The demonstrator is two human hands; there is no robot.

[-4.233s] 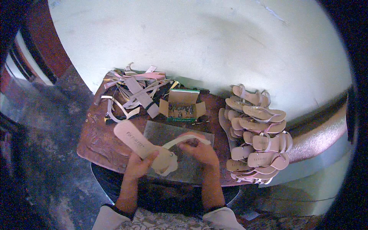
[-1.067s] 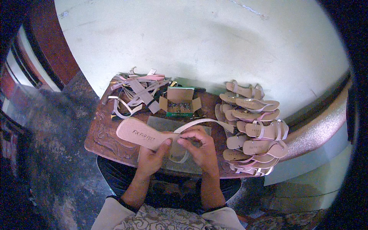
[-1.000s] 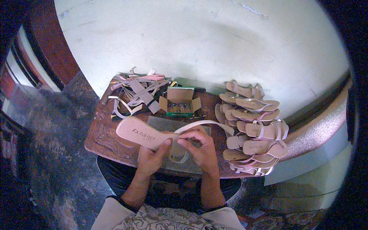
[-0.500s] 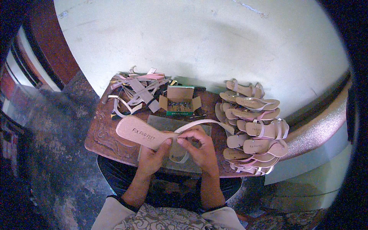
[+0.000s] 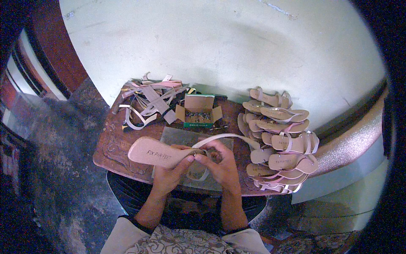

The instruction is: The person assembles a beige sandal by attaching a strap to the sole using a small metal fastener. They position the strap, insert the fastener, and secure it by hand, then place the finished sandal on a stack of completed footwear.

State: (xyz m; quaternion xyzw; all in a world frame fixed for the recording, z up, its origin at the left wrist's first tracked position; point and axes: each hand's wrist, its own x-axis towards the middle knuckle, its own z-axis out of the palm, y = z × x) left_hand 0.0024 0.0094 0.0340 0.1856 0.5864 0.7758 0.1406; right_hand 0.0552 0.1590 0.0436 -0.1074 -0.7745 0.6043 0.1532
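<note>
A tan sandal sole (image 5: pixel 146 150) is held above the table, its broad end pointing left. My left hand (image 5: pixel 168 175) is closed round its right part, thumb on top near the edge. At that same edge my right hand (image 5: pixel 220 169) pinches the sole where a pale strap (image 5: pixel 224 135) meets it. The two thumbs nearly touch, and something tiny and bright shows between them, too small to name. The strap arches up over my right hand and runs right toward the pile of sandals. My curled fingers under the sole are mostly hidden.
On the carved wooden table (image 5: pixel 111 148) stands an open carton of small metal pieces (image 5: pixel 198 122). Loose straps (image 5: pixel 158 99) are heaped at the back left, and finished-looking sandals (image 5: pixel 292 139) are piled at the right. A translucent sheet (image 5: pixel 169 134) lies beneath my hands. A wall (image 5: pixel 220 46) rises behind.
The sole has tilted and bends more near my hands. My right thumb has moved in closer to my left thumb, and the strap's arch has dropped slightly.
</note>
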